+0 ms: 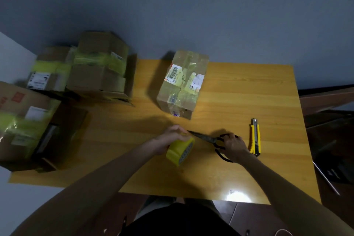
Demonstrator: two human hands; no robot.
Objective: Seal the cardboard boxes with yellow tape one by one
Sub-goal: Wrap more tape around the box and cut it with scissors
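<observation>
The left hand (172,136) grips the yellow tape roll (179,151). The right hand (234,146) holds black scissors (205,136), blades pointing toward the left hand. The cardboard box (182,84) lies beyond the left hand, its long axis running away from it.

On wooden table (249,92): yellow tape roll (180,150), gripped in left hand (168,138); black scissors (205,136), held by right hand (234,146), tips at roll; yellow utility knife (254,137) near right hand; taped cardboard box (182,84) behind.
</observation>
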